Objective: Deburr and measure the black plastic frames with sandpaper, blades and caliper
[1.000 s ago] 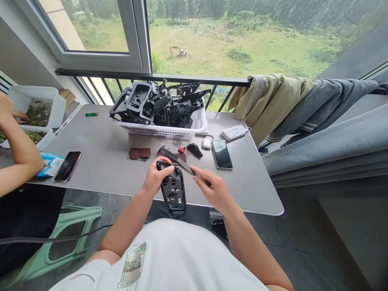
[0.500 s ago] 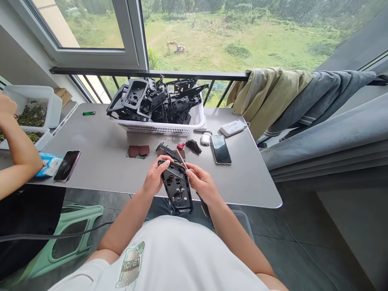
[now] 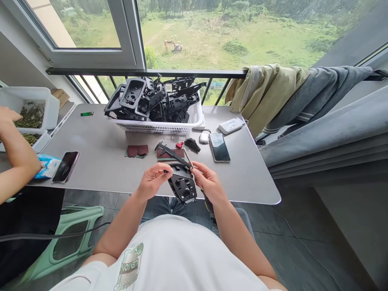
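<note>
A black moulded plastic part (image 3: 183, 186) with several cut-outs hangs tilted between my hands at the table's front edge. My left hand (image 3: 154, 180) pinches its upper left corner between thumb and fingers. My right hand (image 3: 210, 184) is closed around a slim metal tool, apparently a file (image 3: 188, 157), whose black-and-yellow handle runs down under the palm. The right fingers also touch the part's right edge. Just beyond the part lie a black caliper (image 3: 171, 151) and a strip of brown sandpaper (image 3: 162, 154).
A white basket (image 3: 157, 127) heaped with similar black parts stands at the back. Around it are a red piece (image 3: 179, 145), a black scrap (image 3: 192, 144), more sandpaper (image 3: 137, 151) and two phones (image 3: 220, 147). At far left, another person's arm (image 3: 20, 153) reaches toward white bins (image 3: 53, 107).
The black part has tilted, its lower end swinging up and right. The file has come away from its top edge and points up beside it. Both hands have shifted slightly.
</note>
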The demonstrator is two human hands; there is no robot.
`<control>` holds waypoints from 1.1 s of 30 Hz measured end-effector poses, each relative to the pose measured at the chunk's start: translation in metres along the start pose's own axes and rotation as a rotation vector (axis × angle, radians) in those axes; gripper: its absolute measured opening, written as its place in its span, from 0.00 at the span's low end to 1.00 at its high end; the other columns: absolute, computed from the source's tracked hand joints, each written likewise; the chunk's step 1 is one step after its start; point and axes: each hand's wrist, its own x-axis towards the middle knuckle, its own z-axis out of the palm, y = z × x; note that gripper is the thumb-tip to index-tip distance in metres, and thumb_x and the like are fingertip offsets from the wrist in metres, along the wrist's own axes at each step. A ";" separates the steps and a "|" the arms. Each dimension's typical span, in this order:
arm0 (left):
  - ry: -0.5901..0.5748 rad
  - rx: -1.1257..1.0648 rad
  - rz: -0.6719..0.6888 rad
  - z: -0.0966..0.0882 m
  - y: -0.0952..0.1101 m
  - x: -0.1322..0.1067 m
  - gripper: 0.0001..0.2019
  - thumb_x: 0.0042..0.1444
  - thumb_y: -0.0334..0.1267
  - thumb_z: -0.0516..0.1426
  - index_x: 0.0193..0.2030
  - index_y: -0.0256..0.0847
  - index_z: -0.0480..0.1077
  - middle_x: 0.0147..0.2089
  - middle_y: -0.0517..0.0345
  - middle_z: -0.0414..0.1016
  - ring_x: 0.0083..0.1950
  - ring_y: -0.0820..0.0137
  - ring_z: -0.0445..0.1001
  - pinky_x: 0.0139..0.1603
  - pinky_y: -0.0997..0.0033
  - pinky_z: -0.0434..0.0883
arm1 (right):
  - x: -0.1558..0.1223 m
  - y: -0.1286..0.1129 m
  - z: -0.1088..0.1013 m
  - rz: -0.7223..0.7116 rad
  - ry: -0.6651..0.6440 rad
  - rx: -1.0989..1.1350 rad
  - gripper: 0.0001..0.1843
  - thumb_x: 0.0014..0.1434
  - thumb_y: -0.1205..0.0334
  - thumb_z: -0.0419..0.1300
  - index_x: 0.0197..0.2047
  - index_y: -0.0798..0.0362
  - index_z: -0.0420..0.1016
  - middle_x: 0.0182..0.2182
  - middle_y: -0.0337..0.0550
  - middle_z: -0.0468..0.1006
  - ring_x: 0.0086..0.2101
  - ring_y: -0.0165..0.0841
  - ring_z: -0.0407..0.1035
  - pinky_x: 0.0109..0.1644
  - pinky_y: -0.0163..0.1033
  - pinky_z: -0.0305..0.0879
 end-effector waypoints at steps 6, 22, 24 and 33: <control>-0.031 -0.011 -0.095 0.003 0.004 -0.004 0.17 0.51 0.44 0.66 0.47 0.43 0.74 0.33 0.57 0.80 0.31 0.73 0.74 0.35 0.74 0.71 | -0.017 -0.012 -0.016 -0.032 -0.143 -0.088 0.28 0.54 0.42 0.64 0.51 0.54 0.78 0.20 0.32 0.58 0.21 0.25 0.47 0.24 0.35 0.46; -0.126 0.213 -0.132 -0.001 0.015 -0.011 0.14 0.51 0.35 0.65 0.46 0.41 0.76 0.33 0.56 0.82 0.34 0.69 0.79 0.38 0.73 0.74 | -0.037 -0.036 -0.018 -0.106 -0.406 -0.485 0.23 0.65 0.45 0.53 0.52 0.49 0.79 0.26 0.39 0.71 0.27 0.30 0.58 0.31 0.36 0.57; -0.125 0.223 -0.129 -0.002 0.015 -0.011 0.14 0.51 0.34 0.65 0.46 0.41 0.76 0.32 0.56 0.81 0.34 0.69 0.79 0.37 0.73 0.74 | -0.037 -0.037 -0.019 -0.102 -0.416 -0.477 0.23 0.65 0.46 0.53 0.52 0.49 0.79 0.27 0.39 0.72 0.26 0.30 0.58 0.31 0.36 0.57; -0.139 0.235 -0.116 -0.003 0.014 -0.013 0.13 0.51 0.33 0.64 0.46 0.42 0.75 0.33 0.56 0.81 0.34 0.69 0.79 0.38 0.72 0.75 | -0.037 -0.039 -0.017 -0.111 -0.401 -0.513 0.23 0.64 0.45 0.53 0.51 0.50 0.80 0.30 0.42 0.77 0.29 0.32 0.63 0.34 0.37 0.61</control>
